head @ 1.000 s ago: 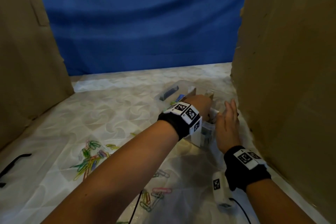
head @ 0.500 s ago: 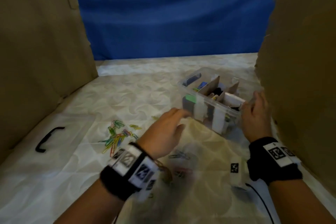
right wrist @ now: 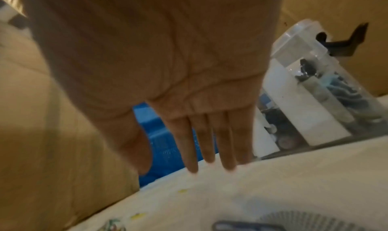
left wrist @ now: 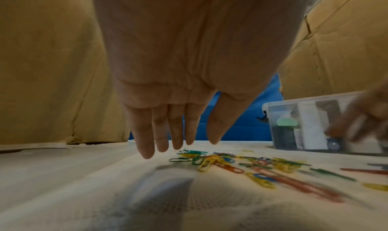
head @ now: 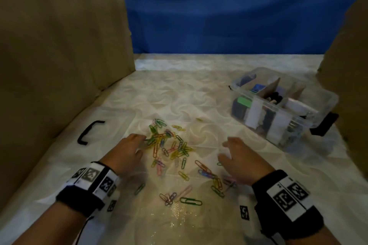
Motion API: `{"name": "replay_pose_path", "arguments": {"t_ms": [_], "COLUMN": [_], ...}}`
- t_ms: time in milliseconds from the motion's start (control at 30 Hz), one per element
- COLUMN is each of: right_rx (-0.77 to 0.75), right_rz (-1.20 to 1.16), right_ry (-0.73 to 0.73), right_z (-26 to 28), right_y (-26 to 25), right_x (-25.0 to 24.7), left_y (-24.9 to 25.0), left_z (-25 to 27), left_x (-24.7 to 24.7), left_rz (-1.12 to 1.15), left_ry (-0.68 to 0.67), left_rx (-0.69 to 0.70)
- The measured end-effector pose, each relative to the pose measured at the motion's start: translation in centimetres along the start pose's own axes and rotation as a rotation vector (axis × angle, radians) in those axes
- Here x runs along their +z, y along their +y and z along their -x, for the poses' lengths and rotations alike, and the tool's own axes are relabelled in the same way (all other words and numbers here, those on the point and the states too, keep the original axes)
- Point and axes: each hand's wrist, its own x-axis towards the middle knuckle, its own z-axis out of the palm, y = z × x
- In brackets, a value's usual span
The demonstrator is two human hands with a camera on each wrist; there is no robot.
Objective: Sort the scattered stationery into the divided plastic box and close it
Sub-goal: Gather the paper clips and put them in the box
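Several coloured paper clips [head: 171, 145] [left wrist: 231, 163] lie scattered on the pale patterned table. My left hand [head: 127, 151] [left wrist: 176, 140] hovers at the left edge of the pile, fingers straight and empty. My right hand [head: 239, 159] [right wrist: 201, 153] hangs to the right of the clips, fingers straight, holding nothing. The clear divided plastic box [head: 326, 95] [left wrist: 270, 105] [right wrist: 298, 35] stands open at the right, with stationery in its compartments and a black latch [head: 324, 123] on its near end.
Cardboard walls [head: 59, 45] close in the left and right sides, with a blue cloth [head: 219, 10] at the back. A black handle-shaped clip [head: 89, 131] lies near the left wall on a clear flat lid [head: 111, 123].
Both hands have pulled back from the box to the paper clips. The left hand swung left and down to the pile; the right hand left the box's near end.
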Motion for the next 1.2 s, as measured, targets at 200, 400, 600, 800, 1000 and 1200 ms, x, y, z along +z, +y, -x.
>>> {"name": "replay_pose_path", "arguments": {"t_ms": [200, 400, 600, 800, 1000, 1200], "right_rx": [0.121, 0.028, 0.198, 0.107, -0.020, -0.071], "right_rz": [0.175, 0.113, 0.027, -0.043, -0.094, 0.088], "right_ry": [-0.155, -0.145, -0.227, -0.275, -0.192, -0.349], "right_z": [0.7, 0.0, 1.7, 0.1, -5.8, -1.2], "right_y": [-0.7, -3.4, 1.3, 0.0, -4.2, -3.5], "right_x": [2.1, 2.8, 0.3, 2.4, 3.9, 1.8], "left_y": [0.8, 4.4, 2.1, 0.1, 3.5, 4.9], "left_z": [-1.8, -1.7, 1.9, 2.6, -1.9, 1.2], "left_x": [0.5, 0.7, -2.7, -1.1, -0.3, -1.1], "left_rz": [-0.101, -0.037, -0.156, 0.247, 0.274, 0.059], "left_ry": [-0.110, -0.101, -0.180, -0.539, -0.366, -0.305], "left_rx": [-0.001, 0.099, 0.034, -0.053, 0.062, 0.213]}}
